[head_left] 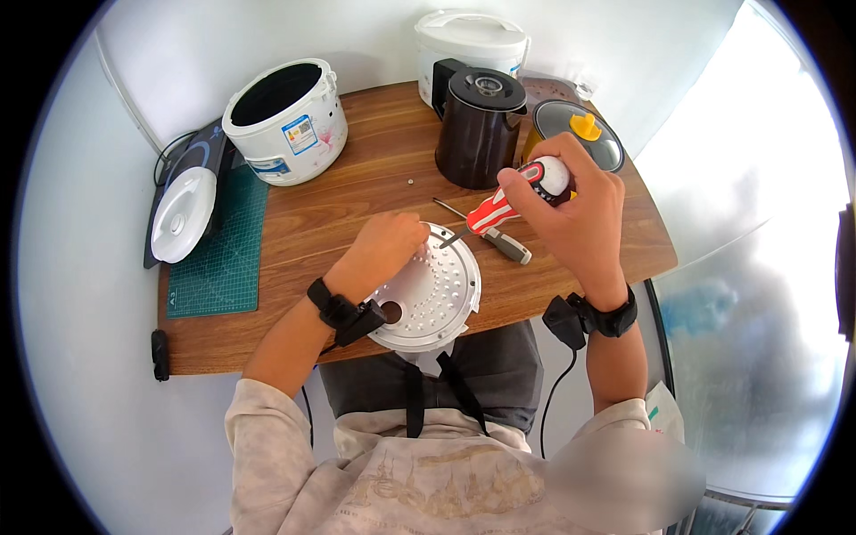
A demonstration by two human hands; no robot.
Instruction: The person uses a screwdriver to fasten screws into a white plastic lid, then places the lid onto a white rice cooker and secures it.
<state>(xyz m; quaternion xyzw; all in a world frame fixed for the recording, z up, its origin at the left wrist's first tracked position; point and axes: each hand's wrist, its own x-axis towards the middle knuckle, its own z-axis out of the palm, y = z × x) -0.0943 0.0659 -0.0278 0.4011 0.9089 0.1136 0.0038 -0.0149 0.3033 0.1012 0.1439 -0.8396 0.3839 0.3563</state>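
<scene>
My right hand point(575, 209) is wrapped round a screwdriver point(493, 214) with a red and white handle, tilted so its shaft points down to the left. Its tip meets or nearly meets the upper part of a round, dimpled metal lid point(446, 299) with a round hole, which lies at the table's near edge. Bent over the upper left of that lid, my left hand point(385, 252) has its fingers closed at the surface, close to the tip. Its fingertips are partly hidden. A second screwdriver point(508, 245) with a grey handle lies on the table beyond the lid.
On the wooden table point(374, 156) stand a white rice cooker body point(299, 138), a dark kettle point(477, 143), another white cooker point(468, 40) and a glass-lidded pot point(602, 143). At left, a white lid point(185, 214) leans by a black hotplate point(203, 152) and green cutting mat point(227, 267).
</scene>
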